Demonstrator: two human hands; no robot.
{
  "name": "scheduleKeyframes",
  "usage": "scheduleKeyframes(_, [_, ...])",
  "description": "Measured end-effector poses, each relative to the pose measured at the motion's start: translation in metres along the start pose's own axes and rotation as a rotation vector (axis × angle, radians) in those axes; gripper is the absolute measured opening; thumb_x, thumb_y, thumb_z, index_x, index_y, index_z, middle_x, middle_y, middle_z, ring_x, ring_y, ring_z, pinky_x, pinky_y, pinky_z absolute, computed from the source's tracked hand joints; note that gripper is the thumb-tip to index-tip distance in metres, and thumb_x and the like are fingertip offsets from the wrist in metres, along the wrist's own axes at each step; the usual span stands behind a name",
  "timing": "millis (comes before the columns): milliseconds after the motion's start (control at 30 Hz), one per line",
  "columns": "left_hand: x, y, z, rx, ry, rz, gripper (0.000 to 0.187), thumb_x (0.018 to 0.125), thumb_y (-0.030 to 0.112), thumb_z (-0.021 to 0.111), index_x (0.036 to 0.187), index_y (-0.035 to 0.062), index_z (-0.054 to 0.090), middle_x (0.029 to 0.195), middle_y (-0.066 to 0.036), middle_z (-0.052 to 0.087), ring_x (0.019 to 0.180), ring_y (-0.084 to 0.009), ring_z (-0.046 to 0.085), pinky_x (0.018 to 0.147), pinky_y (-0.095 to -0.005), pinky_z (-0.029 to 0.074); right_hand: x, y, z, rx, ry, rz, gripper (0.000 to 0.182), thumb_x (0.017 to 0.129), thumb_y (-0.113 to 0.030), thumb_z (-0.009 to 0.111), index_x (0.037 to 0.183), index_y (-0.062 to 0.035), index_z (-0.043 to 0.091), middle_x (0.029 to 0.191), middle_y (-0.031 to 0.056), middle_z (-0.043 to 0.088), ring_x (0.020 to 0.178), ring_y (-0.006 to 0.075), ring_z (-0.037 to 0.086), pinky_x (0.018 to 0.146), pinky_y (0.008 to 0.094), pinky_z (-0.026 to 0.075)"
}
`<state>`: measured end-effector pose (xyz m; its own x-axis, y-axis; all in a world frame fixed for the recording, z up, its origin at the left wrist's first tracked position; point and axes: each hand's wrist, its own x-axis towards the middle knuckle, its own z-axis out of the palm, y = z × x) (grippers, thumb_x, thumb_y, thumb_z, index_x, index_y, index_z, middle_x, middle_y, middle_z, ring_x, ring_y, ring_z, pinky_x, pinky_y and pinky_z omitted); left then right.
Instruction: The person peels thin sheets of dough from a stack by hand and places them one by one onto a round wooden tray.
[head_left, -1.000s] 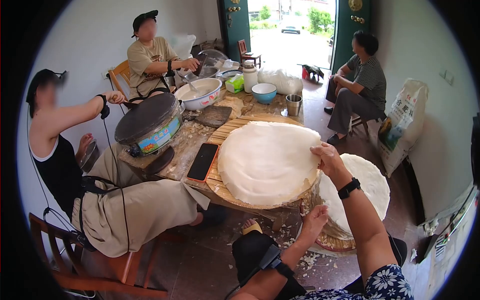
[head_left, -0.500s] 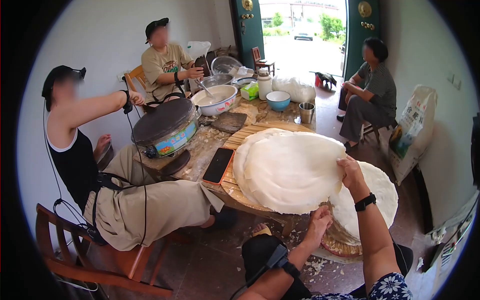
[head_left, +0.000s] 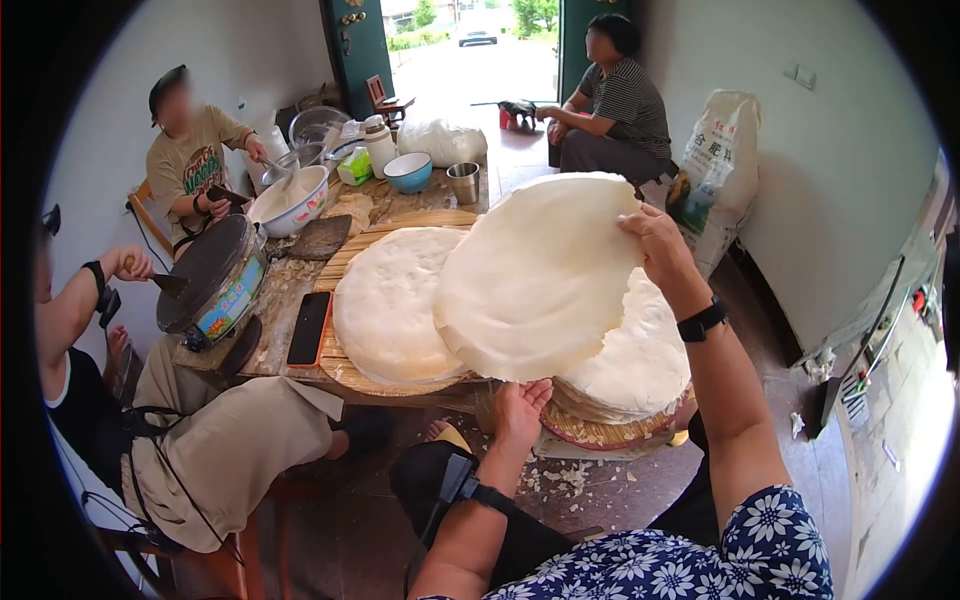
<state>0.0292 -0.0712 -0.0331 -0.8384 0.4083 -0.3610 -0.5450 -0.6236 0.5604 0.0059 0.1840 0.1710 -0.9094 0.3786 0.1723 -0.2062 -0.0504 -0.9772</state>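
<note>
A large thin round pale sheet (head_left: 535, 280) hangs tilted between two stacks of similar sheets. My right hand (head_left: 660, 243) pinches its upper right edge and holds it raised. My left hand (head_left: 521, 408) is just under its lower edge, palm up with the fingers spread; nothing lies in it. The left stack (head_left: 395, 300) rests on a slatted round mat (head_left: 345, 368) on the table. The right stack (head_left: 640, 345), partly hidden by the sheet, sits on a lower round board (head_left: 610, 434).
A phone (head_left: 309, 328), a round griddle (head_left: 213, 268), a batter bowl (head_left: 290, 205), a blue bowl (head_left: 408, 175) and a metal cup (head_left: 463, 182) stand on the table. Two people work at the left; another person (head_left: 625, 110) sits near the doorway. A sack (head_left: 715, 165) leans at the right wall.
My right hand has lifted the sheet off the left stack and toward the right stack. The view has swung right. A person at the left now holds a spatula over the griddle.
</note>
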Motion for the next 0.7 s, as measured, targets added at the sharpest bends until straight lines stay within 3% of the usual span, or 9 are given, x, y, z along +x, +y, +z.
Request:
scheduleKeyframes(167, [-0.005, -0.005, 0.019, -0.101, -0.102, -0.046, 0.036, 0.097, 0.039, 0.040, 0.106, 0.0078, 0.056, 0.094, -0.008, 0.062, 0.091, -0.0237, 0.060, 0.085, -0.0426, 0.049, -0.063, -0.016, -0.077, 0.151, 0.174, -0.016, 0.028, 0.087, -0.005, 0.051, 0.114, 0.0011, 0.053, 0.100, 0.0089, 0.062, 0.085, 0.0187, 0.064, 0.078, 0.0309, 0.054])
scheduleKeyframes(333, [0.000, -0.019, 0.027, -0.082, -0.132, -0.100, 0.042, 0.095, 0.048, 0.042, 0.107, 0.0095, 0.055, 0.098, -0.007, 0.060, 0.093, -0.0243, 0.057, 0.087, -0.0434, 0.046, -0.091, 0.077, -0.166, 0.250, 0.333, 0.165, 0.029, 0.087, -0.004, 0.050, 0.115, 0.0001, 0.053, 0.103, 0.0107, 0.062, 0.087, 0.0218, 0.064, 0.080, 0.0351, 0.054])
scheduleKeyframes(467, [0.010, -0.030, 0.029, 0.153, -0.148, -0.050, 0.037, 0.095, 0.037, 0.050, 0.116, 0.0070, 0.050, 0.103, -0.008, 0.058, 0.096, -0.0237, 0.057, 0.088, -0.0411, 0.046, -0.102, 0.119, -0.188, 0.298, 0.417, 0.282, 0.029, 0.086, -0.003, 0.052, 0.115, -0.0013, 0.054, 0.104, 0.0116, 0.062, 0.092, 0.0250, 0.062, 0.086, 0.0392, 0.051])
scheduleKeyframes(500, [0.005, -0.027, 0.036, 0.170, -0.138, -0.031, 0.030, 0.094, 0.028, 0.052, 0.115, 0.0070, 0.050, 0.103, -0.008, 0.059, 0.093, -0.0216, 0.060, 0.082, -0.0376, 0.049, -0.102, 0.124, -0.190, 0.282, 0.426, 0.306, 0.028, 0.085, -0.002, 0.052, 0.113, -0.0012, 0.054, 0.103, 0.0118, 0.063, 0.095, 0.0255, 0.061, 0.088, 0.0404, 0.049])
scheduleKeyframes(700, [0.020, -0.036, 0.029, 0.373, 0.027, 0.020, 0.020, 0.089, 0.015, 0.059, 0.107, 0.0089, 0.054, 0.089, -0.006, 0.063, 0.075, -0.0188, 0.062, 0.067, -0.0325, 0.052, -0.102, 0.136, -0.197, 0.221, 0.391, 0.342, 0.027, 0.085, -0.002, 0.052, 0.112, -0.0011, 0.055, 0.102, 0.0105, 0.062, 0.091, 0.0235, 0.060, 0.086, 0.0384, 0.049])
